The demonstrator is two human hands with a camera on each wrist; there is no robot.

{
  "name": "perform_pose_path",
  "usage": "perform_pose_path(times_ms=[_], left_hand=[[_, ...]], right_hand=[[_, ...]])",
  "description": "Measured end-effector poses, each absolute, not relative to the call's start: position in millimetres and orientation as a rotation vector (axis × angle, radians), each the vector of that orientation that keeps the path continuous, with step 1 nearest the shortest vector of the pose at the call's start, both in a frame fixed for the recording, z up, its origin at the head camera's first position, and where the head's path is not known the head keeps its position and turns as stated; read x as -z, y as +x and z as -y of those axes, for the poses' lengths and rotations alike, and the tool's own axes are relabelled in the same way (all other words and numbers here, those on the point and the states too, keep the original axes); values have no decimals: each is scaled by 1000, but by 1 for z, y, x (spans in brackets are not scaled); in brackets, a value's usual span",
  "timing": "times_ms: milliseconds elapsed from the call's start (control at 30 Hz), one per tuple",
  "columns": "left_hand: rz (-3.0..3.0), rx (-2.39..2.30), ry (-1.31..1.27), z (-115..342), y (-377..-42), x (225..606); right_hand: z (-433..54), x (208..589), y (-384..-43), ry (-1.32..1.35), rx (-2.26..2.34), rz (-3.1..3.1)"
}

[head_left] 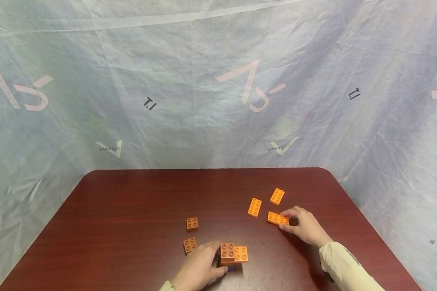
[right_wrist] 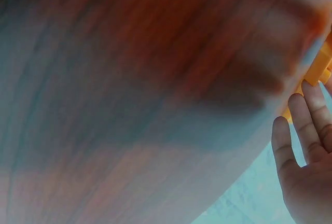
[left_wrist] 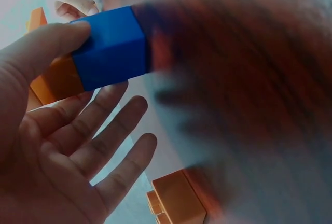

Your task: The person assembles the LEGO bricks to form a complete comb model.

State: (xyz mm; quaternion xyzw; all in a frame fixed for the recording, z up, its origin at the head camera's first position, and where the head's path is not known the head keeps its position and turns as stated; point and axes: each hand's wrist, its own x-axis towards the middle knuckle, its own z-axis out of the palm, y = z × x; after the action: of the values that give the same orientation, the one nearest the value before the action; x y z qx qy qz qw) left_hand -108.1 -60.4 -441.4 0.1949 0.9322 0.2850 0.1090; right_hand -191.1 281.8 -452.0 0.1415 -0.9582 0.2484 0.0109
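My left hand (head_left: pixel 199 268) grips a small stack of toy building bricks, its thumb on the blue brick (left_wrist: pixel 111 47) at the bottom. An orange brick (head_left: pixel 241 254) lies above the blue and juts out to the right. On top sits a square brown brick (head_left: pixel 227 251) with studs. Over to the right, my right hand (head_left: pixel 306 227) pinches the right end of a long orange brick (head_left: pixel 275 218) between thumb and fingers. In the right wrist view only the edge of that brick (right_wrist: pixel 317 66) shows, at the fingertips.
Two more long orange bricks, one on the left (head_left: pixel 255 207) and one farther back (head_left: pixel 277 196), lie behind the right hand's brick. Two square brown bricks, a far one (head_left: pixel 192 224) and a near one (head_left: pixel 189 245), lie by the left hand. A printed cloth (head_left: pixel 193 81) hangs behind the dark red table (head_left: pixel 131 210).
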Motion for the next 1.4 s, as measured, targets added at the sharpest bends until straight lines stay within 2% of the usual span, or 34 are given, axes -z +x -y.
perform_pose_path(times_ms=[667, 1000, 1400], left_hand=[[-2745, -839, 585, 62, -107, 441], [-2744, -848, 601, 62, -108, 440], [-2729, -868, 584, 60, -109, 441]], right_hand=[[-244, 420, -175, 611, -850, 2797], [-210, 397, -155, 855, -844, 2654], [-186, 389, -137, 1060, -872, 2590]])
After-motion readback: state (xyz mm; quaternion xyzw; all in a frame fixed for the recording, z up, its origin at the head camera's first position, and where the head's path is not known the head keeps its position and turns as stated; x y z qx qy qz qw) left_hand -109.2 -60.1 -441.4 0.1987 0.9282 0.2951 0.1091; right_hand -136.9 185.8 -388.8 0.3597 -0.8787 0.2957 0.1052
